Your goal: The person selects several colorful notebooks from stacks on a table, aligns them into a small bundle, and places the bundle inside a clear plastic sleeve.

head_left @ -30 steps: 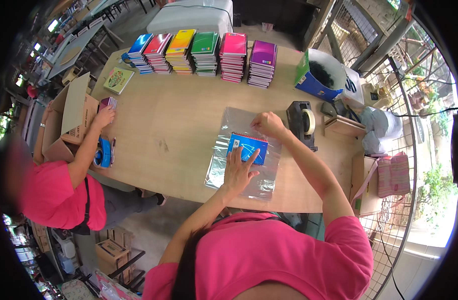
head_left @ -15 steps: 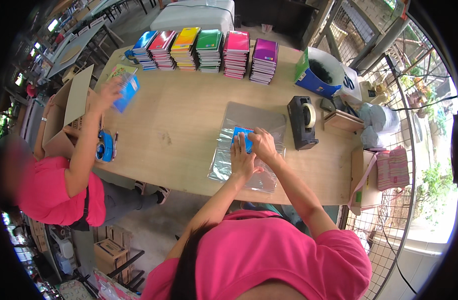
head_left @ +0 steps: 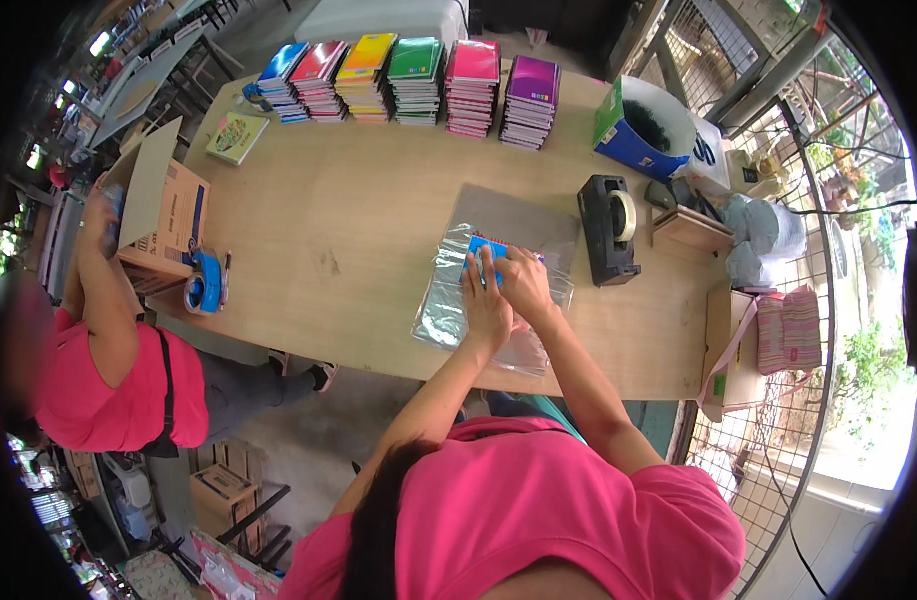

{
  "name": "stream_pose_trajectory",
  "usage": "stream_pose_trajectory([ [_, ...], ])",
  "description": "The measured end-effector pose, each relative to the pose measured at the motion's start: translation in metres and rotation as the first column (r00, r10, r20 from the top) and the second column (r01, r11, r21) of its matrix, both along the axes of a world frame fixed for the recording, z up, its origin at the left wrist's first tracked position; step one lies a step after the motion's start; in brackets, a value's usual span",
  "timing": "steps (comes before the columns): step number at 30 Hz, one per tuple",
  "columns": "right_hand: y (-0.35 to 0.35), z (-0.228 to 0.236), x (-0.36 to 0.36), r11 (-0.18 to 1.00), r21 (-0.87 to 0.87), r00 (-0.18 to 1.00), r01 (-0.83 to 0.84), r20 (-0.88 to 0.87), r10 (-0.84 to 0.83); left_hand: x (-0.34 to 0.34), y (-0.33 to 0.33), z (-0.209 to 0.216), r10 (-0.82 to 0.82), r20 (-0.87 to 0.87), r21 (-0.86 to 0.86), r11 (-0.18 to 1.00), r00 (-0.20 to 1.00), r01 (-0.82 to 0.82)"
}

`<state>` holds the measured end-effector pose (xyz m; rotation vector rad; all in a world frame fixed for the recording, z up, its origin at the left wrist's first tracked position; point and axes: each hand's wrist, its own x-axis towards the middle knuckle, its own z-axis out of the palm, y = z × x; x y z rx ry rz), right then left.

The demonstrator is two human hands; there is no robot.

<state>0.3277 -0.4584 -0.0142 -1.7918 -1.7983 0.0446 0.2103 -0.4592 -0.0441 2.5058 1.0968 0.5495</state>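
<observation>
A small blue notepad [head_left: 490, 246] lies on a stack of clear plastic bags [head_left: 440, 318] in front of me. My left hand [head_left: 486, 305] rests on the notepad's left side with its fingers stretched out. Curled over the right side of the notepad is my right hand [head_left: 527, 285], its fingers bent and pressed together. Something small and pale shows beside its fingertips, too hidden to name. Both hands cover much of the notepad.
Several notebook stacks [head_left: 416, 90] line the table's far edge. A black tape dispenser [head_left: 602, 240] stands right of the bags, near a blue-green box [head_left: 646, 150]. At left, a co-worker [head_left: 118, 385] reaches into an open carton [head_left: 178, 210] beside a blue tape dispenser [head_left: 210, 280].
The co-worker's hand has carried a blue item from the table's left side to the carton, leaving a green-covered book in view. My hands stay on the notepad with small finger movements.
</observation>
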Motion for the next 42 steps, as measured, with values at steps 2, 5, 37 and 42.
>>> stream_pose_trajectory([
  [2, 0.000, 0.004, -0.008, 1.000, 0.009, 0.999, -0.012, 0.033, 0.012, -0.001, 0.001, -0.008, 0.034, 0.026, 0.012, 0.999, 0.999, -0.035],
  [5, 0.000, -0.002, -0.009, 1.000, -0.001, 0.995, -0.025, 0.097, 0.025, 0.007, 0.002, -0.002, 0.090, -0.022, -0.006, 0.996, 0.996, -0.090],
  [37, -0.094, -0.013, 0.035, 0.981, 0.034, 0.972, 0.190, -0.145, -0.183, -0.053, 0.057, 0.006, -0.211, 0.055, 0.212, 0.958, 0.976, 0.195],
  [42, -0.044, -0.015, 0.065, 0.703, -0.380, 0.598, 0.601, -0.370, -0.711, -0.056, 0.050, 0.004, -0.199, 0.074, 0.191, 0.965, 0.977, 0.182],
])
